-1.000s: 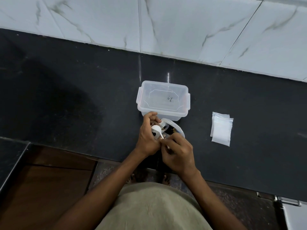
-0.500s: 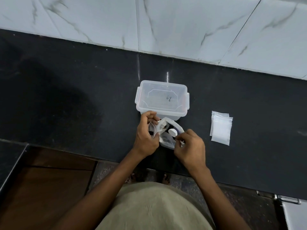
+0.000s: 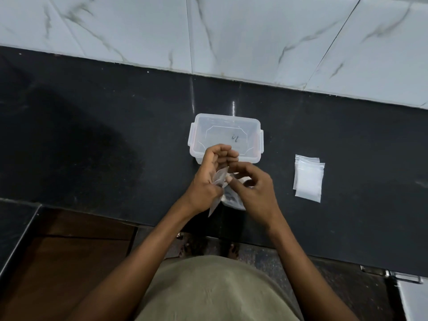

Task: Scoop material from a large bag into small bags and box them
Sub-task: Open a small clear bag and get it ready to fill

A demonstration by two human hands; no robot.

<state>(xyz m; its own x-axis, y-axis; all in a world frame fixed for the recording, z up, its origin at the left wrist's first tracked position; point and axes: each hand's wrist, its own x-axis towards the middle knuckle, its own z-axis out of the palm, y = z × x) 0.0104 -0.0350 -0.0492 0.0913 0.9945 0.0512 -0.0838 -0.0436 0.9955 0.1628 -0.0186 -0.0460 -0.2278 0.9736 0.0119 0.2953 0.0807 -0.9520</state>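
The left hand (image 3: pixel 206 181) pinches a small bag (image 3: pixel 220 180); the right hand (image 3: pixel 252 188), fingers curled, meets it at the bag mouth. The open box (image 3: pixel 252 126) lies directly beyond both hands on the surface (image 3: pixel 92 147), nearer the left.

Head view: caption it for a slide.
Both hands, left and right, work a small bag before a clear box; spare bags lie right.
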